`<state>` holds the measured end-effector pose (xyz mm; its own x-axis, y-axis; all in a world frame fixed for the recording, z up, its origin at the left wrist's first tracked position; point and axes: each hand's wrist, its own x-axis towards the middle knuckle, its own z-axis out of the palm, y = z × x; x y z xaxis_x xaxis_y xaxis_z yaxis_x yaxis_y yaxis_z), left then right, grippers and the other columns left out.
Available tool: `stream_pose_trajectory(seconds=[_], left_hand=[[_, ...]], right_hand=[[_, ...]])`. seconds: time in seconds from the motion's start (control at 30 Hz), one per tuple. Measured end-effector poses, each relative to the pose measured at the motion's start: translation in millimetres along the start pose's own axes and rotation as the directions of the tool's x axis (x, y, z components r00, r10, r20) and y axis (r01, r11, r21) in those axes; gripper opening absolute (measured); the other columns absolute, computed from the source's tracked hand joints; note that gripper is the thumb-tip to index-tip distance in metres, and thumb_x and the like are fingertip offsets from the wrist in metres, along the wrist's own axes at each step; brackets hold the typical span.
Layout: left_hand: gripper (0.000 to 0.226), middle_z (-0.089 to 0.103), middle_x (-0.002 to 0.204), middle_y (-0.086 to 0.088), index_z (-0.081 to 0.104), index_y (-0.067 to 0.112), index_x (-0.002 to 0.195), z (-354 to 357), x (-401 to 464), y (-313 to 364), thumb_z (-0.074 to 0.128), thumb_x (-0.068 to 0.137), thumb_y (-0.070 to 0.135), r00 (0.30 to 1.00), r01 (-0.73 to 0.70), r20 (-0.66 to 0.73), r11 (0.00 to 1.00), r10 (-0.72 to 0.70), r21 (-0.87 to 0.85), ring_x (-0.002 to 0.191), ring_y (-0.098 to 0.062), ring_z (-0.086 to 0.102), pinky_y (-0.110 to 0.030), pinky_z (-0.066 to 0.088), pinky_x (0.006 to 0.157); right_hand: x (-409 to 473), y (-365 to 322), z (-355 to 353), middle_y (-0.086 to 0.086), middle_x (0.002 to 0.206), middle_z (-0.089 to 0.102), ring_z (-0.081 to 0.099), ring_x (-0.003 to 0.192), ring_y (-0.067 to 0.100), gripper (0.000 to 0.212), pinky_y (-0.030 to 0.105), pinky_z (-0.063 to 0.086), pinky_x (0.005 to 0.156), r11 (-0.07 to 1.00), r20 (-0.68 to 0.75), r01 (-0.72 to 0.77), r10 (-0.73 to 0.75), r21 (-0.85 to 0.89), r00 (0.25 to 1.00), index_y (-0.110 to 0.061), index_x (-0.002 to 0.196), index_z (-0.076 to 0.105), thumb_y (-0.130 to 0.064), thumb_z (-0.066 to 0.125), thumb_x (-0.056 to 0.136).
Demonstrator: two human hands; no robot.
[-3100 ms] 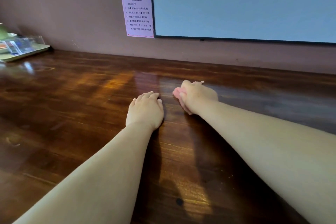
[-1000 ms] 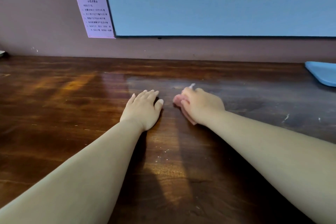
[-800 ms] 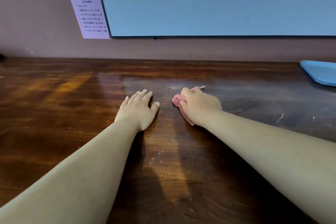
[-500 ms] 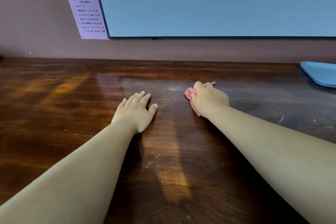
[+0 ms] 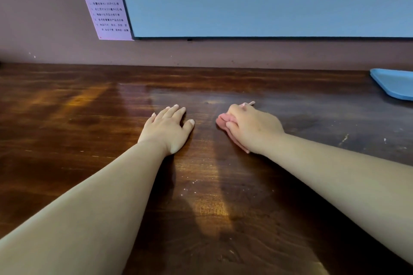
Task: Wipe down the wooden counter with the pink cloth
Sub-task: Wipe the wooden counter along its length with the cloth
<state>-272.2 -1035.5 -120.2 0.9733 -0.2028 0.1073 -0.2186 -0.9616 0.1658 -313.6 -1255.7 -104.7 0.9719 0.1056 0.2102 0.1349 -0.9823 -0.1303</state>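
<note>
— What's on the left?
— The left hand [image 5: 168, 130], fingers straight, flat on the glossy, grainy wooden counter [image 5: 67, 140].
— And beside it?
— The right hand [image 5: 250, 128], fingers curled round the bunched pink cloth [image 5: 221, 121], pressing it down. A smooth blue tray [image 5: 395, 85] lies far right.

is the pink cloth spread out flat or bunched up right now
Bunched up. The pink cloth shows only as a small wad under the right hand, which grips it.

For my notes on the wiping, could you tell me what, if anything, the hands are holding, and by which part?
The right hand grips the bunched pink cloth, most of it hidden under the fingers. The left hand holds nothing, lying flat on the wooden counter.
</note>
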Motion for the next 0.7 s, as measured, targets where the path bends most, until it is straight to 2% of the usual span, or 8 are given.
stream_pose_trajectory(seconds=[0.07,0.17,0.23,0.3,0.4,0.47,0.6,0.7], left_hand=[[0.064,0.011,0.16,0.01,0.02,0.03,0.151,1.1,0.7,-0.6,0.02,0.095,0.06,1.0,0.009,-0.006,1.0,-0.009,-0.001,0.147,-0.01,0.004,-0.038,0.004,0.119],[0.064,0.012,0.16,0.01,0.02,0.03,0.151,-0.8,0.1,-0.8,0.02,0.095,0.06,1.0,0.01,-0.003,1.0,-0.01,-0.004,0.147,-0.01,0.005,-0.037,0.004,0.118],[0.064,0.012,0.16,0.009,0.02,0.03,0.151,-2.5,-2.1,-0.7,0.02,0.095,0.06,1.0,0.009,0.004,1.0,-0.009,-0.005,0.147,-0.01,0.005,-0.037,0.004,0.118],[0.064,0.012,0.16,0.008,0.021,0.029,0.151,-3.2,-0.6,0.1,0.021,0.095,0.06,1.0,0.011,0.002,1.0,-0.011,-0.007,0.147,-0.011,0.006,-0.038,0.004,0.118],[0.064,0.013,0.16,0.007,0.021,0.029,0.151,-2.5,-0.6,-0.6,0.021,0.095,0.06,1.0,0.006,0.002,1.0,-0.006,-0.006,0.147,-0.012,0.007,-0.038,0.004,0.118],[0.065,0.013,0.16,0.007,0.022,0.029,0.151,-1.7,0.1,-0.9,0.021,0.095,0.06,1.0,0.007,-0.006,1.0,-0.007,-0.009,0.147,-0.012,0.007,-0.038,0.004,0.118],[0.065,0.013,0.16,0.007,0.022,0.029,0.151,-2.1,-0.5,-0.1,0.021,0.095,0.06,1.0,0.008,-0.002,1.0,-0.008,-0.002,0.147,-0.013,0.007,-0.039,0.004,0.118],[0.065,0.013,0.16,0.006,0.022,0.028,0.151,-1.1,0.5,0.4,0.021,0.095,0.06,1.0,0.008,-0.001,1.0,-0.008,0.004,0.147,-0.013,0.007,-0.039,0.004,0.118]], right_hand=[[-2.2,3.8,-1.4,0.001,0.119,0.057,0.06,0.1,0.027,0.027,0.039,0.047,0.076,0.999,-0.024,0.016,-0.015,0.033,1.0,-0.025,0.116,0.051,-0.039,0.032,0.102],[11.4,3.8,-1.0,0.006,0.117,0.056,0.057,0.091,0.028,0.027,0.036,0.04,0.07,0.988,-0.017,-0.151,0.151,-0.034,0.988,-0.021,0.115,0.049,-0.036,0.03,0.104],[11.2,-5.9,0.1,0.01,0.124,0.052,0.059,0.097,0.033,0.027,0.038,0.04,0.07,0.976,0.003,-0.206,0.207,-0.071,0.978,-0.02,0.118,0.047,-0.036,0.03,0.104],[-0.1,-12.6,1.0,0.01,0.128,0.051,0.06,0.105,0.035,0.028,0.04,0.041,0.072,0.989,0.016,-0.134,0.135,-0.061,0.991,-0.02,0.119,0.046,-0.039,0.032,0.103],[-28.1,-12.8,0.5,0.006,0.125,0.054,0.061,0.104,0.034,0.028,0.041,0.047,0.075,0.999,-0.024,0.047,-0.047,0.007,0.999,-0.023,0.118,0.049,-0.042,0.035,0.102],[-27.5,-10.6,-2.4,0.004,0.125,0.055,0.061,0.105,0.031,0.028,0.041,0.049,0.078,0.999,-0.038,0.039,-0.038,0.018,0.999,-0.025,0.118,0.051,-0.041,0.035,0.102],[-13.6,-22.3,-4.9,0.01,0.126,0.054,0.06,0.101,0.034,0.029,0.038,0.042,0.071,0.989,0.004,-0.142,0.142,-0.029,0.99,-0.019,0.117,0.048,-0.04,0.032,0.104],[-31.4,-37.7,-0.1,0.011,0.127,0.053,0.062,0.102,0.037,0.036,0.039,0.039,0.069,1.0,0.005,-0.019,0.019,0.014,1.0,-0.022,0.115,0.047,-0.048,0.028,0.099]])
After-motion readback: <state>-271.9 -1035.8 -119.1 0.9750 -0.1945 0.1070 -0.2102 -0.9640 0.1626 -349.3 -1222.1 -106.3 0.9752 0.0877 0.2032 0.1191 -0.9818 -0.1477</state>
